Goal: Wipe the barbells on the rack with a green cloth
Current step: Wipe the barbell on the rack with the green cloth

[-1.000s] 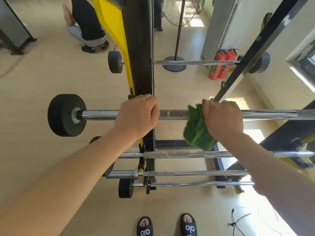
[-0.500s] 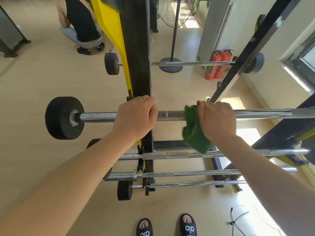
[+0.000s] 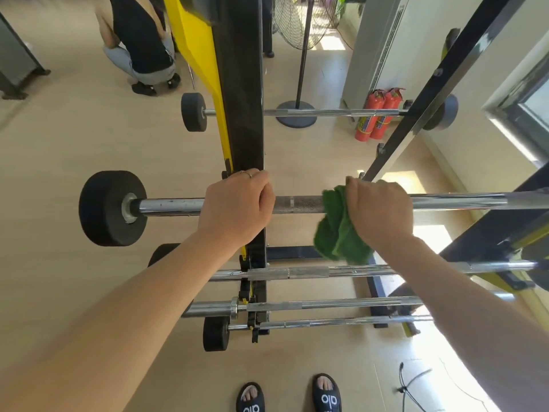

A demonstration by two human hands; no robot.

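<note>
A chrome barbell (image 3: 172,206) with a black end weight (image 3: 111,208) lies across the black and yellow rack (image 3: 243,114) at chest height. My left hand (image 3: 237,205) grips the bar beside the rack's left upright. My right hand (image 3: 378,208) wraps a green cloth (image 3: 337,230) round the same bar, right of the knurled middle, and the cloth hangs down below my fingers. Another barbell (image 3: 329,112) rests higher up, and three more bars (image 3: 312,273) lie on the lower pegs.
A person crouches (image 3: 142,40) on the floor at the back left. A standing fan (image 3: 303,55) and two red fire extinguishers (image 3: 375,114) stand behind the rack. The rack's right upright (image 3: 430,90) slants across. A cable (image 3: 407,385) lies by my sandalled feet (image 3: 288,396).
My right hand and the green cloth have slid a little to the left along the bar. My left hand keeps its grip in the same place.
</note>
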